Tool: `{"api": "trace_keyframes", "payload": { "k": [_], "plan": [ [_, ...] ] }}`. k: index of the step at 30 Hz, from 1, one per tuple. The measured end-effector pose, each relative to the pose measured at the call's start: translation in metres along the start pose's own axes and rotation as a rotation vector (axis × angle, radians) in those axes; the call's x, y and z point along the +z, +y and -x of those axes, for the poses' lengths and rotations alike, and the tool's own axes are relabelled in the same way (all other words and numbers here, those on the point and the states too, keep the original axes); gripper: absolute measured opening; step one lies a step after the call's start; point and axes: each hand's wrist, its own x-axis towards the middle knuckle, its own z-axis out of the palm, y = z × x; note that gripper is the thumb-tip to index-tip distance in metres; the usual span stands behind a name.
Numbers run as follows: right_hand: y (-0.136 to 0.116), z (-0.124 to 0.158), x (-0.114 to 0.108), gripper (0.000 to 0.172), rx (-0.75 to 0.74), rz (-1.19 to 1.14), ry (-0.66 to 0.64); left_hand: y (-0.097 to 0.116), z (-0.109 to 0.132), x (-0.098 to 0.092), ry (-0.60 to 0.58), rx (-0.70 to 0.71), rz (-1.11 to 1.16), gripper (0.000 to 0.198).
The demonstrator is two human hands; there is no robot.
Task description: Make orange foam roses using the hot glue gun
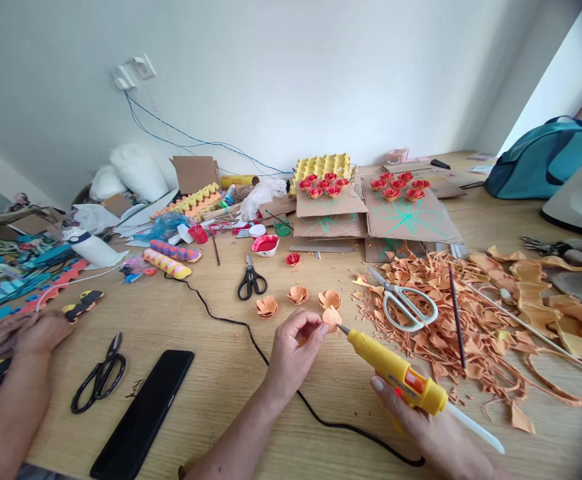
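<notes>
The left hand (pixel 293 350) is pinching a small orange paper petal (pixel 331 317) between thumb and fingertips, while the right hand (pixel 421 423) is gripping a yellow glue gun (pixel 395 372) whose nozzle is touching the petal. The pale wooden worktop (pixel 221 400) is running back to a white wall (pixel 291 80), with orange scraps (pixel 475 327) spreading to the right. Bare wood is lying open between the hands and the near edge, where a black cord (pixel 231 323) is crossing beside a phone (pixel 143 413), and another person's hands (pixel 25 333) are resting at the left edge.
</notes>
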Motion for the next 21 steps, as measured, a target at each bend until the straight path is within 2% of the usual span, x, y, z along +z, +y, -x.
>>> {"api": "trace_keyframes", "payload": {
  "k": [5,9,14,17,21],
  "plan": [
    [-0.001,-0.003,-0.004,0.043,-0.011,0.002,-0.093,0.001,-0.001,0.000,-0.003,0.019,-0.012,0.016],
    [-0.003,-0.005,-0.007,0.042,-0.004,0.039,-0.018,0.000,-0.001,-0.001,-0.004,0.019,0.008,0.016],
    [-0.002,-0.006,-0.008,0.042,-0.055,0.030,-0.148,0.000,-0.002,-0.002,-0.025,-0.005,0.029,0.015],
    [-0.005,-0.004,-0.007,0.040,-0.045,0.026,-0.059,0.002,-0.002,-0.002,-0.033,-0.014,0.032,0.015],
    [-0.009,-0.001,-0.004,0.041,-0.064,0.034,-0.020,0.002,-0.002,-0.003,-0.030,-0.058,0.073,0.017]
  ]
}}
